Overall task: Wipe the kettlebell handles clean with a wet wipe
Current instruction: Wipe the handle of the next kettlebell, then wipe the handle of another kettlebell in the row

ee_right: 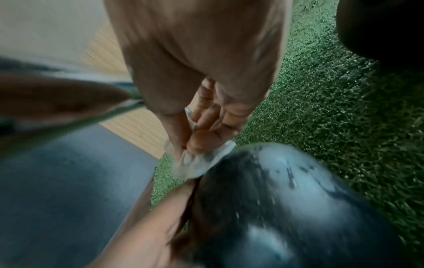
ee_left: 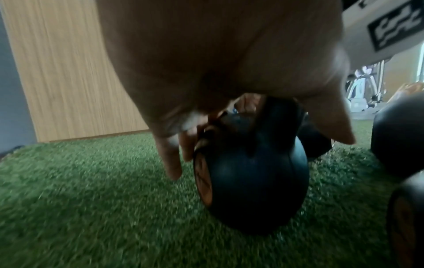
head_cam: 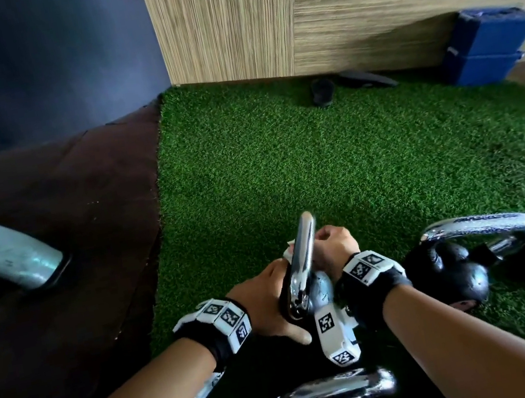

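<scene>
Wiping is under way on the middle kettlebell, which sits on the green turf floor just in front of us, with its chrome handle standing on edge toward the far wall. Our right hand pinches a bunched white wet wipe between thumb and curled fingers and presses it against the right side of that handle. Our left hand lies against the left side of the bell to steady it; in the left wrist view its fingers hang down fairly straight beside the black ball, so we judge it braced there and not wrapped round anything.

A second kettlebell stands just to the right, and a third one's handle shows at the near edge.

We expect the bell to be heavy and stiff, unlikely to shift under a light rub, though its round body could roll or tip on the soft turf, so a flat palm low on the ball seems the best hold. The chrome looks smooth and will likely be slippery once wet. The wipe is soft and limp; keeping it bunched in the fingertips should let it wrap the curve of the handle.
</scene>
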`<control>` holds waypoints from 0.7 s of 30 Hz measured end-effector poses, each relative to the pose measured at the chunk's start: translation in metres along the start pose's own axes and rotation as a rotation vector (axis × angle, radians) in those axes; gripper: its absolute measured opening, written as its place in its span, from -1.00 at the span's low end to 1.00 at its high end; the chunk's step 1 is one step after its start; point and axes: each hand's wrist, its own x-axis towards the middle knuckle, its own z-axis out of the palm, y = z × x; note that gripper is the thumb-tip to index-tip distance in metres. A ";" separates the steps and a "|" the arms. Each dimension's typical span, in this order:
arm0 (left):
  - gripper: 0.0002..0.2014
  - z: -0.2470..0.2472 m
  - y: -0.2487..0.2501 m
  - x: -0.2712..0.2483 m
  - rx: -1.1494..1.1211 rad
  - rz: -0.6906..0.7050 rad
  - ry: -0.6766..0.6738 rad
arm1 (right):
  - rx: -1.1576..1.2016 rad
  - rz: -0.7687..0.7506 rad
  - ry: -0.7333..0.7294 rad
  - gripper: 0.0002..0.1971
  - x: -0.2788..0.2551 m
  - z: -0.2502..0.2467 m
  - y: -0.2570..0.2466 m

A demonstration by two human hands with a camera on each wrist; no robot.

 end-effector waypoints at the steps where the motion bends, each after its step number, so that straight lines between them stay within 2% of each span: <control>1: 0.33 -0.007 0.004 -0.004 0.027 -0.011 -0.049 | -0.033 -0.009 -0.024 -0.71 -0.001 -0.004 -0.002; 3: 0.31 -0.022 0.016 -0.014 0.122 0.013 -0.168 | -0.119 -0.116 -0.021 -0.71 -0.004 -0.015 -0.004; 5: 0.19 -0.032 0.029 -0.023 0.193 0.060 -0.194 | -0.239 -0.407 -0.008 -0.60 -0.006 -0.027 -0.008; 7: 0.05 -0.037 0.041 -0.032 0.203 0.056 -0.083 | -0.393 -0.686 -0.072 -0.45 -0.007 -0.037 -0.015; 8: 0.00 -0.036 0.045 -0.035 0.189 0.044 0.019 | -0.471 -0.756 -0.115 -0.41 -0.006 -0.041 -0.020; 11: -0.12 -0.031 0.057 -0.042 0.181 0.041 0.318 | -0.641 -0.788 -0.136 -0.46 -0.004 -0.050 -0.035; 13: -0.25 -0.029 0.061 -0.042 0.221 0.053 0.399 | -0.701 -0.786 -0.144 -0.52 -0.006 -0.053 -0.039; 16: -0.23 -0.040 0.063 -0.038 0.305 0.051 0.346 | -0.707 -0.755 -0.131 -0.64 -0.010 -0.060 -0.040; 18: -0.14 -0.056 0.060 -0.036 0.333 0.035 0.248 | -0.717 -0.700 -0.113 -0.76 -0.014 -0.065 -0.038; 21: 0.00 -0.083 0.050 -0.033 0.324 0.005 0.081 | -0.770 -0.635 -0.093 -0.82 -0.020 -0.071 -0.033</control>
